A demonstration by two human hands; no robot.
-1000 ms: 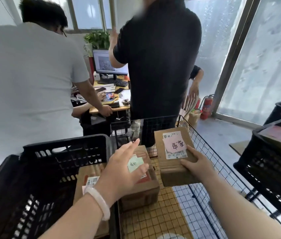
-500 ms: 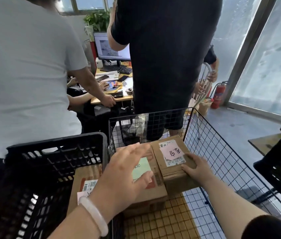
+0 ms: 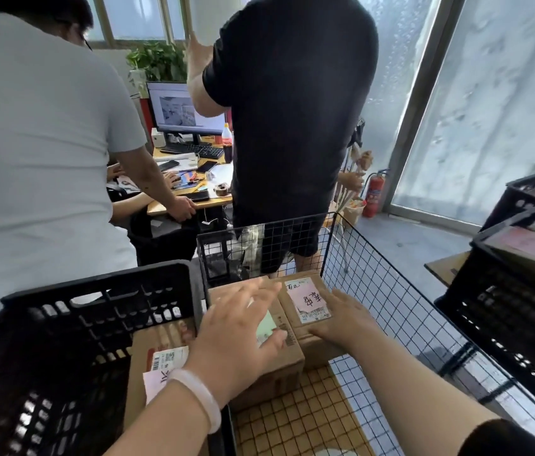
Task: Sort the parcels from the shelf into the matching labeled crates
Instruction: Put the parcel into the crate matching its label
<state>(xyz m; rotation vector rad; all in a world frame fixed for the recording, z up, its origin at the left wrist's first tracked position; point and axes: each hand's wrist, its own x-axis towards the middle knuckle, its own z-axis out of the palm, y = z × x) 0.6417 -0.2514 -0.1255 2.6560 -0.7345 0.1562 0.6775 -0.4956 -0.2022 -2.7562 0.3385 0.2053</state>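
Two cardboard parcels are set side by side, touching, at the far end of the wire basket [image 3: 391, 307]. The right hand [image 3: 341, 319] is laid flat, fingers straight, on the pink-labelled parcel [image 3: 307, 299]. The left hand [image 3: 236, 330] is held over the green-noted parcel [image 3: 279, 363] with fingers spread and straight. Contact cannot be determined.

Left hand [image 3: 236, 337] side: smooth, pale pinkish-white bangle [image 3: 198, 394] on the wrist, rounded section, plain surface. Forearm behind the bangle is uncovered. Right hand [image 3: 341, 319] side: uncovered forearm, with a black sleeve [image 3: 502, 439] starting further up the arm than the bangle sits.
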